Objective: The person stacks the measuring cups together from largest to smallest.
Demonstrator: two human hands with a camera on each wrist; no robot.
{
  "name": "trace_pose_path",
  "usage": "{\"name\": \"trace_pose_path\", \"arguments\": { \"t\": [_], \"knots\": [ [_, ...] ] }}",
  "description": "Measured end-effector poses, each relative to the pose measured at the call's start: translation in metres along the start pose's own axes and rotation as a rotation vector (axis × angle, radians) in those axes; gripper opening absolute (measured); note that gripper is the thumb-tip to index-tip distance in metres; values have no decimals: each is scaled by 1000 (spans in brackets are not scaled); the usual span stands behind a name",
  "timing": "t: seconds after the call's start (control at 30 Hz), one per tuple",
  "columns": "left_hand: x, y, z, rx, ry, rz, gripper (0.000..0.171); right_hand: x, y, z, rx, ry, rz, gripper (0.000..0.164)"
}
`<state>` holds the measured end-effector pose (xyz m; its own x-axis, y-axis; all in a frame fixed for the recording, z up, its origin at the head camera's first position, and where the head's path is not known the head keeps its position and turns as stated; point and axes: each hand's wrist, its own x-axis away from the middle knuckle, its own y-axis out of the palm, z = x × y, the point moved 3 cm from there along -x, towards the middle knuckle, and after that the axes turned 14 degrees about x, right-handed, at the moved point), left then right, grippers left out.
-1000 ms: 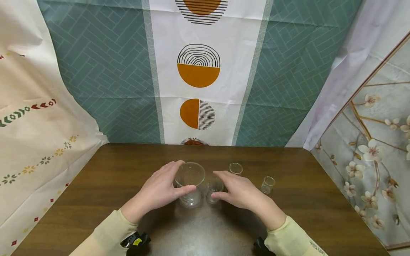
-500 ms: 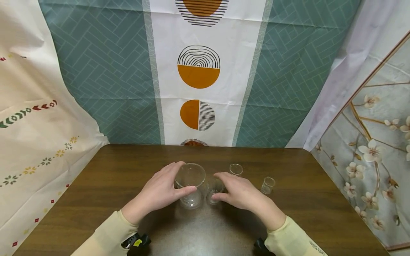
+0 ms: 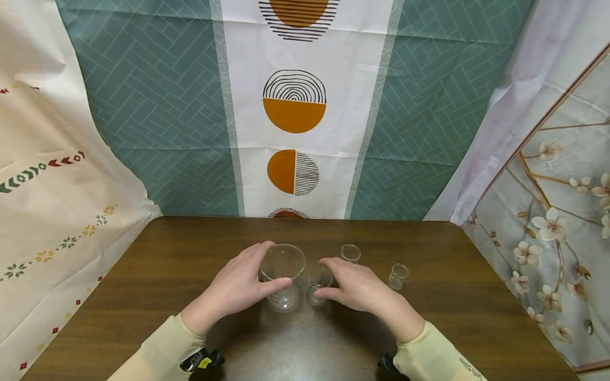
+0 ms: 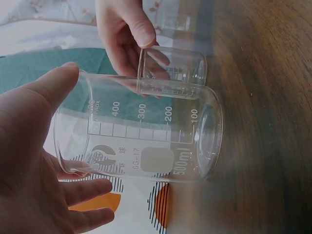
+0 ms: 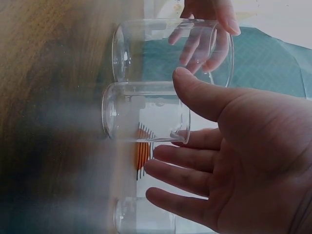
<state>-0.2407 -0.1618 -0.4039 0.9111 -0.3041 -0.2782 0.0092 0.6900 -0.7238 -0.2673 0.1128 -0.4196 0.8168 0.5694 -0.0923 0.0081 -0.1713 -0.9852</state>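
A large glass beaker (image 3: 285, 302) marked 500ml stands upright on the table, its printed scale facing the left wrist camera. My left hand (image 3: 238, 278) spans its top, thumb on the near rim and index finger on the far rim; the other fingers stick out beyond the glass. Close on its right stands a smaller glass beaker (image 5: 146, 105) with a spout. With thumb and index finger at opposite sides of its rim, my right hand (image 3: 357, 283) holds that one from the right. In the head view the right hand hides part of it.
Behind the right hand stands another small beaker (image 3: 351, 253), partly hidden. A still smaller beaker (image 3: 397, 277) is farther right. The brown wooden table (image 3: 157, 296) ends at a patterned cloth backdrop (image 3: 181, 132), with more hanging cloth on both sides.
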Motion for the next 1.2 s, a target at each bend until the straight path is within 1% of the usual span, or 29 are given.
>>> {"name": "trace_pose_path", "arguments": {
  "t": [0.1,0.13,0.17,0.37,0.87,1.03,1.2],
  "knots": [
    [0,0,0,1,1,0,92,-1,0,-1,-7,14,-17,72],
    [0,0,0,0,0,1,92,1,-7,-6,-24,39,-40,71],
    [0,0,0,0,0,0,92,0,-8,-7,-25,47,-48,70],
    [0,0,1,7,-2,-6,93,0,-10,-10,-4,87,-69,68],
    [0,1,1,14,-12,-7,94,1,-10,-12,9,113,-57,69],
    [0,1,0,13,-21,-10,95,-2,-9,-11,22,104,-28,67],
    [0,1,0,14,-14,-6,94,-4,-8,-10,16,102,-6,64]
  ]
}}
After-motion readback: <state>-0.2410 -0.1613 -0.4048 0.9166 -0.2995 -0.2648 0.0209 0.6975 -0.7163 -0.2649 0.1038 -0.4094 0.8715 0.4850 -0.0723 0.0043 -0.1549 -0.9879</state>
